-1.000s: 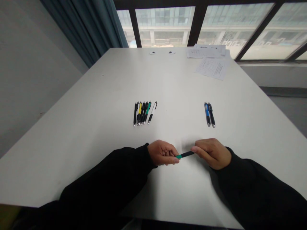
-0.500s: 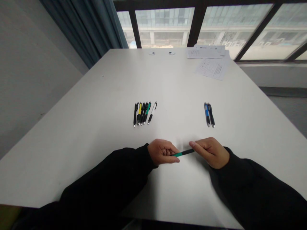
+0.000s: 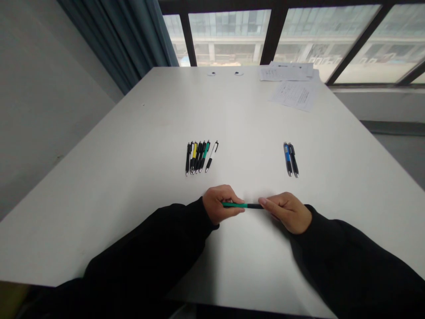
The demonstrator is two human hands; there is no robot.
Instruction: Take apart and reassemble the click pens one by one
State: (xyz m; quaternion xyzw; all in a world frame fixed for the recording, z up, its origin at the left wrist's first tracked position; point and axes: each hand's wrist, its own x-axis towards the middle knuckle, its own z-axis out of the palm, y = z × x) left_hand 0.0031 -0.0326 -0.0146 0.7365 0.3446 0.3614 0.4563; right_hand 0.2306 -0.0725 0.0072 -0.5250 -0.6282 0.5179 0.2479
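A green and black pen (image 3: 244, 205) is held level just above the white table (image 3: 133, 186), between my two hands. My left hand (image 3: 221, 206) is curled round its green end. The fingers of my right hand (image 3: 287, 212) pinch its black end. Both arms wear black sleeves. Beyond my left hand lies a row of several pens (image 3: 200, 156), black, yellow, green and white, side by side. A blue pen and a black pen (image 3: 290, 159) lie together beyond my right hand.
Printed paper sheets (image 3: 292, 91) lie at the table's far right, by the window. Two small round fittings (image 3: 225, 73) sit at the far edge. A dark curtain (image 3: 133, 40) hangs at the back left, beside a grey wall.
Both hands have moved slightly away from me and to the left. The pen has turned from tilted to level, and more of its green part now shows.
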